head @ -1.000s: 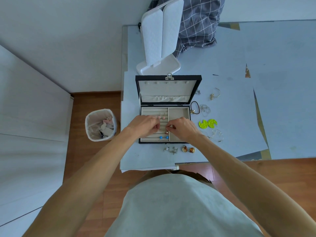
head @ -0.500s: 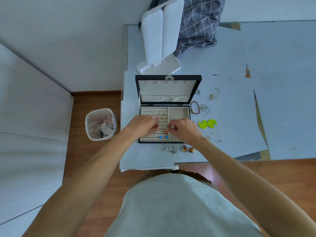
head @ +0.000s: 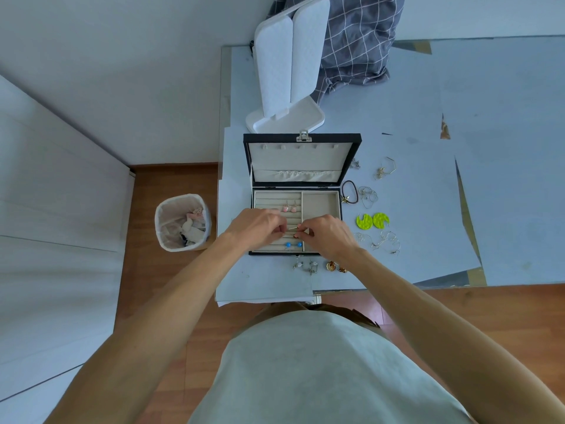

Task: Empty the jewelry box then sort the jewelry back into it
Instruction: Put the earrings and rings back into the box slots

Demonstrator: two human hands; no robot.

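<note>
The black jewelry box [head: 354,160] stands open on the pale blue table, its beige lid raised. In its ridged left section sit two pink earrings [head: 289,208] and two blue bead earrings [head: 293,245]; the right compartment [head: 321,203] holds nothing. My left hand [head: 256,226] and my right hand [head: 330,232] meet over the ridges, both pinching a small gold earring [head: 294,230] between the fingertips. Loose jewelry lies right of the box: two lime green discs [head: 372,221], silver hoops [head: 368,195], thin wire earrings [head: 385,241].
A brown hair tie [head: 350,191] touches the box's right side. Small silver [head: 305,266] and gold pieces [head: 334,267] lie at the table's front edge. A white folding stand [head: 287,71] and checked grey cloth [head: 357,41] are behind. A bin [head: 182,221] stands on the floor left.
Both hands stayed over the ridged section. The fingertips have drawn closer and now pinch the small gold earring between them, slightly higher than before.
</note>
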